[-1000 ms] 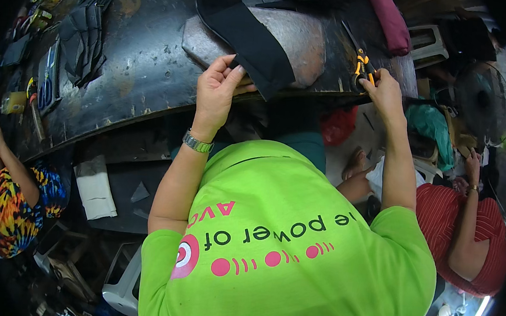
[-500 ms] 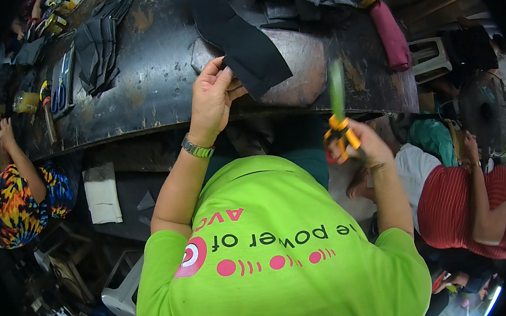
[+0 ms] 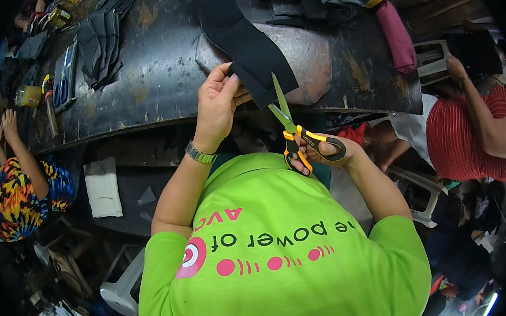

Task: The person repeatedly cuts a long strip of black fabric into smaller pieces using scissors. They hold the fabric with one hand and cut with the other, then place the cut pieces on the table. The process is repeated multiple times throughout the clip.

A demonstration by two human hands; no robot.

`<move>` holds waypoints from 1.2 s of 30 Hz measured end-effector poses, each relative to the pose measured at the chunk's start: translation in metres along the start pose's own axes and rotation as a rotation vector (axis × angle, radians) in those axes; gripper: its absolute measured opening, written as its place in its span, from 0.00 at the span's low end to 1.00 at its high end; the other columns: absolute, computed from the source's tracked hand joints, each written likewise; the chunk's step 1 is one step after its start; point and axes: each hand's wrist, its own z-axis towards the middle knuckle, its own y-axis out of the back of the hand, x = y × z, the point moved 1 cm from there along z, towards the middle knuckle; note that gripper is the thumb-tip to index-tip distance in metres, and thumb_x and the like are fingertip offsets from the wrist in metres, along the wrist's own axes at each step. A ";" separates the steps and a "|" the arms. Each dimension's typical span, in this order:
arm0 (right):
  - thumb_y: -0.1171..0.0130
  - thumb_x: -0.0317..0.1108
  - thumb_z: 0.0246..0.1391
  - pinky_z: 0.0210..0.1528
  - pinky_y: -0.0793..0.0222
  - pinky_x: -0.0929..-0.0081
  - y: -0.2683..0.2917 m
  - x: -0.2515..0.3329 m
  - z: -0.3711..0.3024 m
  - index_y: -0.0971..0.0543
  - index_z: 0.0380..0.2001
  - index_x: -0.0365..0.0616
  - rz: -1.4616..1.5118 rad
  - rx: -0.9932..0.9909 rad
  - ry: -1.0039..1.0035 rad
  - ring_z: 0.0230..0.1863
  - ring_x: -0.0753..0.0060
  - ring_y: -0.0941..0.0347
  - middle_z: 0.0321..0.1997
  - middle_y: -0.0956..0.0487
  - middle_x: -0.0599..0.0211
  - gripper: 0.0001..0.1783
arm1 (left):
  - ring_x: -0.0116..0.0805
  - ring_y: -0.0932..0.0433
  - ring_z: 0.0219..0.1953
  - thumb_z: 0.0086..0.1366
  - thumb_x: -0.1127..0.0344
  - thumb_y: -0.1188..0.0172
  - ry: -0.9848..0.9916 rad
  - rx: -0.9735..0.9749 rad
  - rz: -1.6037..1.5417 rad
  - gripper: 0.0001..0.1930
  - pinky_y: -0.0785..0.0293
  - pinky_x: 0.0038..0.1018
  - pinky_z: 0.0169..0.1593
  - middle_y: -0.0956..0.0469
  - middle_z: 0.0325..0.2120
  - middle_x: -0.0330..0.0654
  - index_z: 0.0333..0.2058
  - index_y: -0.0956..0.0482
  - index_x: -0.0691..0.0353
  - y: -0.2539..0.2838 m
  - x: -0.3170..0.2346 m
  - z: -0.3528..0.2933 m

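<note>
My left hand [image 3: 217, 103] pinches the near edge of a long black fabric piece [image 3: 239, 35] that lies across a grey stone slab [image 3: 308, 61] on the dark worktable [image 3: 152, 84]. My right hand [image 3: 331, 149] grips scissors [image 3: 293, 131] with orange and black handles. Their blades are parted and point up at the fabric's near corner. My green shirt fills the lower middle of the view.
A stack of black fabric pieces [image 3: 99, 39] lies at the table's left, with bottles and small tools beyond it. A pink rolled cloth [image 3: 396, 35] sits at the back right. One person in a colourful shirt [image 3: 15, 193] sits left, another in red stripes [image 3: 475, 134] right.
My right hand brought the scissors from the table's far right back toward me and up to the fabric's near corner. My left hand kept its hold on the fabric.
</note>
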 end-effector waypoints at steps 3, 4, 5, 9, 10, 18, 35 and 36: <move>0.32 0.65 0.38 0.41 0.30 0.76 0.000 -0.003 0.000 0.34 0.50 0.41 0.062 0.033 -0.004 0.35 0.72 0.27 0.36 0.25 0.58 0.46 | 0.32 0.19 0.42 0.71 0.69 0.53 -0.005 -0.008 0.025 0.10 0.21 0.30 0.47 0.21 0.41 0.42 0.48 0.31 0.65 0.002 0.000 -0.001; 0.31 0.64 0.38 0.41 0.30 0.77 -0.001 -0.003 -0.002 0.34 0.50 0.41 0.074 0.032 -0.001 0.35 0.72 0.27 0.36 0.25 0.58 0.46 | 0.32 0.19 0.42 0.71 0.69 0.53 -0.009 -0.012 0.034 0.10 0.21 0.30 0.47 0.21 0.41 0.43 0.48 0.31 0.65 0.003 0.000 -0.001; 0.31 0.64 0.38 0.40 0.29 0.77 -0.001 -0.002 -0.004 0.33 0.49 0.41 0.084 0.034 0.002 0.35 0.72 0.27 0.36 0.24 0.57 0.45 | 0.32 0.19 0.42 0.71 0.70 0.53 -0.011 -0.015 0.036 0.10 0.21 0.30 0.47 0.21 0.41 0.42 0.48 0.31 0.66 0.003 0.000 -0.001; 0.31 0.62 0.38 0.39 0.29 0.77 0.001 0.001 -0.008 0.33 0.49 0.39 0.014 0.006 -0.050 0.33 0.71 0.27 0.35 0.24 0.57 0.44 | 0.32 0.19 0.42 0.71 0.70 0.53 -0.014 -0.032 0.052 0.10 0.21 0.30 0.47 0.21 0.41 0.43 0.48 0.31 0.66 0.002 0.001 0.002; 0.31 0.62 0.38 0.39 0.29 0.78 0.002 0.002 -0.008 0.33 0.49 0.39 -0.008 0.011 -0.062 0.33 0.71 0.27 0.35 0.24 0.57 0.44 | 0.32 0.19 0.42 0.71 0.70 0.53 -0.016 -0.039 0.060 0.10 0.20 0.30 0.47 0.21 0.41 0.43 0.48 0.31 0.66 0.001 0.001 0.002; 0.32 0.61 0.41 0.38 0.29 0.76 0.005 -0.007 -0.005 0.33 0.50 0.40 0.112 0.066 0.016 0.33 0.70 0.27 0.36 0.25 0.55 0.43 | 0.33 0.18 0.41 0.71 0.70 0.54 -0.006 -0.034 0.049 0.10 0.19 0.30 0.45 0.21 0.41 0.44 0.48 0.31 0.67 0.000 0.001 0.000; 0.34 0.63 0.43 0.32 0.29 0.74 0.008 -0.008 -0.006 0.32 0.51 0.40 0.119 0.086 0.017 0.27 0.71 0.26 0.33 0.24 0.58 0.43 | 0.31 0.19 0.41 0.71 0.70 0.53 -0.037 -0.041 0.061 0.11 0.20 0.28 0.45 0.21 0.41 0.42 0.49 0.31 0.67 0.008 0.006 0.004; 0.34 0.64 0.43 0.32 0.29 0.74 0.008 -0.008 -0.006 0.32 0.51 0.40 0.105 0.082 0.014 0.27 0.71 0.26 0.33 0.24 0.58 0.43 | 0.31 0.19 0.41 0.71 0.70 0.53 -0.040 -0.040 0.062 0.11 0.20 0.28 0.45 0.21 0.41 0.42 0.49 0.31 0.67 0.008 0.006 0.004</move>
